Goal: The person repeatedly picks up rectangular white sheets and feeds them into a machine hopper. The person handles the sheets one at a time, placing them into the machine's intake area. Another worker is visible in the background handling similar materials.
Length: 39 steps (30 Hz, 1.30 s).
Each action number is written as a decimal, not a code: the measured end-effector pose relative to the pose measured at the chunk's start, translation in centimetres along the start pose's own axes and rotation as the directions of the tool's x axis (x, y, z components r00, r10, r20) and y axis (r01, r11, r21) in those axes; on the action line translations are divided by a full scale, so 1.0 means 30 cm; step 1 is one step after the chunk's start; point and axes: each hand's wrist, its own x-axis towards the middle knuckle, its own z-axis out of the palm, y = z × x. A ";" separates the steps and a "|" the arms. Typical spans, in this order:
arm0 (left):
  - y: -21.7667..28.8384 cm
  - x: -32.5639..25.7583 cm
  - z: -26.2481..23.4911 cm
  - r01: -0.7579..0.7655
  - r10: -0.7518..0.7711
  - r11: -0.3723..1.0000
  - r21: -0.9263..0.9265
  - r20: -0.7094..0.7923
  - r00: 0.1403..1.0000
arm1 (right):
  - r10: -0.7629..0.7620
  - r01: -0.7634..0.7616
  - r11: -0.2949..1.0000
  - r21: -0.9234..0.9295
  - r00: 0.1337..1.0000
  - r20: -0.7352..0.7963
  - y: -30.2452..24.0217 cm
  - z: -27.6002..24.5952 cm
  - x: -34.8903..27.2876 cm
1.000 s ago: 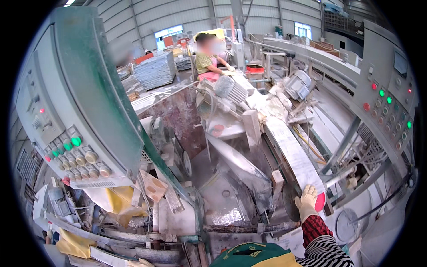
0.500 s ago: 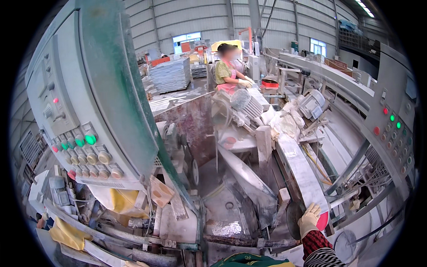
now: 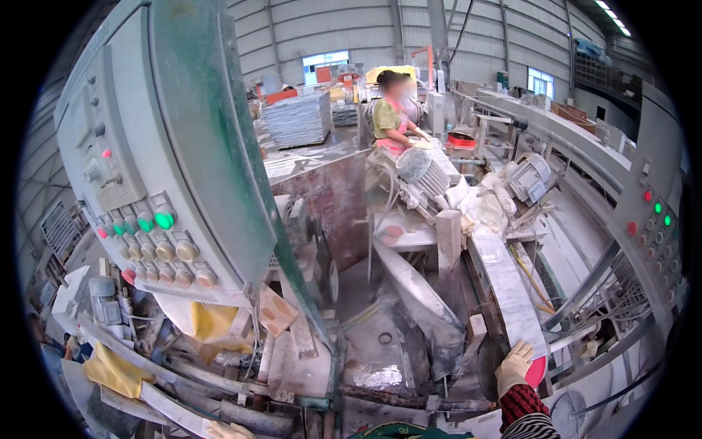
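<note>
My right hand (image 3: 515, 366), in a pale work glove, lies at the near end of a long, pale grey-white strip (image 3: 506, 282) on a narrow conveyor. Its fingers are stretched out over the strip's left edge. A round red part (image 3: 537, 372) shows beside the hand at the strip's end, and a dark disc (image 3: 488, 366) stands left of it. At the bottom edge my left hand (image 3: 228, 430), also gloved, is mostly cut off, next to the end of a narrow white strip (image 3: 175, 411). Its fingers cannot be made out.
A control cabinet (image 3: 212, 146) with lit buttons rises at left; another panel (image 3: 651, 197) stands at right. Electric motors (image 3: 424, 170) flank the conveyor farther along. A co-worker (image 3: 395, 117) sits beyond them. Yellow cloth (image 3: 117, 371) hangs lower left.
The view has shifted, so the scene sits farther right and slightly lower. My left hand shows more at the bottom edge. My right hand stays at the strip's end.
</note>
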 end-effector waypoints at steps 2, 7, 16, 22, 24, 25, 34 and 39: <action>0.002 0.000 -0.005 -0.017 0.017 1.000 -0.017 0.024 1.000 | 0.008 -0.008 1.000 0.001 0.999 -0.035 0.012 0.023 0.018; -0.013 -0.014 -0.011 -0.077 0.077 0.997 -0.013 0.046 0.996 | -0.004 0.006 0.999 0.039 0.999 -0.039 0.028 0.062 0.059; -0.003 0.011 -0.110 -0.017 0.025 0.999 -0.028 0.327 0.945 | -0.060 0.060 0.997 0.054 0.998 -0.017 0.026 0.021 0.044; -0.018 -0.011 -0.086 -0.062 0.096 0.991 -0.120 0.300 0.949 | -0.103 0.119 0.986 0.113 0.985 -0.136 0.070 0.084 0.088; -0.029 -0.018 -0.088 -0.119 0.142 0.988 -0.102 0.266 0.953 | -0.138 0.167 0.965 0.204 0.979 -0.148 0.089 0.027 0.040; -0.013 -0.012 -0.107 -0.138 0.170 0.980 -0.142 0.254 0.952 | -0.162 0.209 0.946 0.246 0.967 -0.197 0.125 0.049 0.057; -0.068 -0.114 0.015 -0.388 0.391 0.919 -0.072 0.037 0.919 | -0.004 0.279 0.848 0.451 0.854 -0.520 0.248 0.258 -0.044; -0.094 -0.144 0.088 -0.445 0.449 0.885 -0.137 -0.003 0.894 | 0.000 0.142 0.842 0.520 0.964 -0.264 0.200 0.176 -0.006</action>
